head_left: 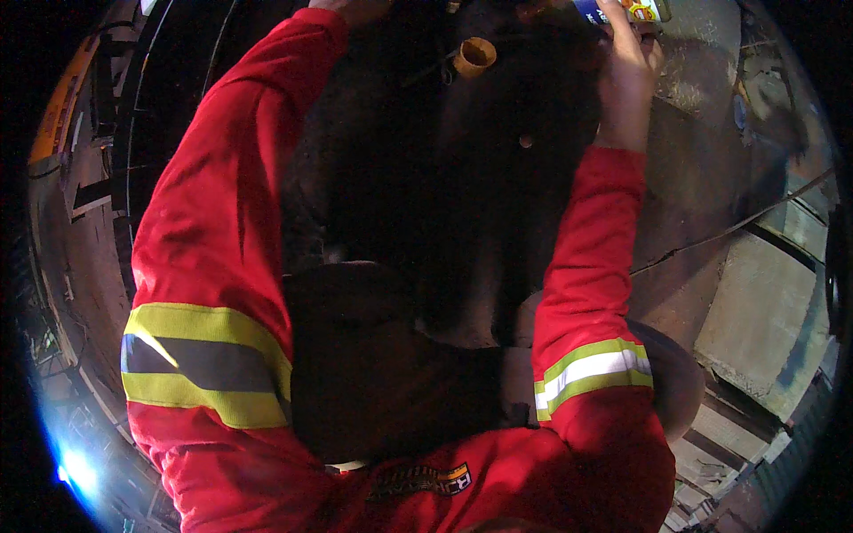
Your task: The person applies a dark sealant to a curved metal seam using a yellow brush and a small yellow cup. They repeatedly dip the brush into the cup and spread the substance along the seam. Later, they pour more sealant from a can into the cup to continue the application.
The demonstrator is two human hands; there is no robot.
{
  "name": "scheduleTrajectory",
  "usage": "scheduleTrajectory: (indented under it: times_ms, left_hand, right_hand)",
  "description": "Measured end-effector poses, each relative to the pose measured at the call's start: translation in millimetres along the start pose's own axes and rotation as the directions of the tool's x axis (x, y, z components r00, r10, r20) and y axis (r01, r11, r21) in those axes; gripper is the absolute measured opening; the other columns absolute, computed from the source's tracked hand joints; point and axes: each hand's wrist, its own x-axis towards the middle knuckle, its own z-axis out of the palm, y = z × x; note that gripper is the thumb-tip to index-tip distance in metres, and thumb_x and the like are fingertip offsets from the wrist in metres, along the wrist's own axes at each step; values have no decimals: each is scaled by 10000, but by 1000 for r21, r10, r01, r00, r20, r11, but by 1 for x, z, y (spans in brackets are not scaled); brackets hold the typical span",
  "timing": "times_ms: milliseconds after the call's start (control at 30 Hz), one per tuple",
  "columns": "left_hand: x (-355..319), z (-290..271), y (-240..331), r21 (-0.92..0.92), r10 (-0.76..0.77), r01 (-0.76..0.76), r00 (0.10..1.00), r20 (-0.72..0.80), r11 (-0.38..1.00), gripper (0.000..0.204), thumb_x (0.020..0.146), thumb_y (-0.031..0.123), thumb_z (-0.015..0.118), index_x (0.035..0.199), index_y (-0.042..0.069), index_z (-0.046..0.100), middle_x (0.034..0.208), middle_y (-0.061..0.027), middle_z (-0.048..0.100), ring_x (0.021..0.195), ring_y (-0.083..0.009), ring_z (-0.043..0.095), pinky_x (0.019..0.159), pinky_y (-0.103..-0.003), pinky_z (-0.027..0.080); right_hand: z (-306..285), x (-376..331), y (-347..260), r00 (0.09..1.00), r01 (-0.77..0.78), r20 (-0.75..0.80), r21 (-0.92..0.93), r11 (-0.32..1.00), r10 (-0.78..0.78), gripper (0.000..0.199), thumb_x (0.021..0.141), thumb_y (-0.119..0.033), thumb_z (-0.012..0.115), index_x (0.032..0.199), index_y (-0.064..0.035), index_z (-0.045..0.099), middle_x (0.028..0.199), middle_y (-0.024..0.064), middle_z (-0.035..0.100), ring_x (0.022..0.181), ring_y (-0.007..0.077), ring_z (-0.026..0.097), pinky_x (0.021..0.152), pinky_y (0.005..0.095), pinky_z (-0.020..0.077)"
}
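Observation:
My right hand point(629, 73) reaches to the top edge and is closed on a can-like container point(643, 11) with a blue, white and yellow label. The upper part of that container is cut off by the frame, so its exact kind does not show. My left hand point(357, 8) is at the top edge too, left of the middle. Only its wrist side is visible, and its fingers are out of the picture. Between the two hands sits a short, round, yellow-brown cup or pipe end point(475, 57), with its mouth facing up; neither hand touches it.
Deep shadow hides much of the middle. A small round light spot or piece point(525, 141) shows there. At the right, a thin cable or rod point(702, 242) crosses the ground near a flat grey slab point(755, 311). A bright lamp point(78, 469) glares at the lower left.

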Motion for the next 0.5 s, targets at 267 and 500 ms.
scheduleTrajectory:
  times_ms: [267, 500]
  left_hand:
    - [0, -8, 7, 5, 33, -33, 999, -3, 999, 355, 903, 408, 564, 949, 99, 733, 896, -179, 705, 865, -371, 682, 740, -488, 538]
    - [1, -6, 18, -44, 79, -79, 997, 2, 996, 375, 904, 430, 567, 914, 96, 737, 841, -165, 699, 833, -367, 681, 705, -482, 536]
  right_hand:
    - [-13, 38, 17, 947, 312, 122, -135, 940, -297, 342, 799, -36, 799, 1103, -14, 643, 1039, 24, 670, 898, 116, 619, 811, 263, 491]
    - [-2, 10, 9, 932, 303, 202, 23, 953, -302, 364, 793, -1, 786, 1120, -35, 630, 1052, 20, 660, 925, 143, 617, 851, 284, 487]
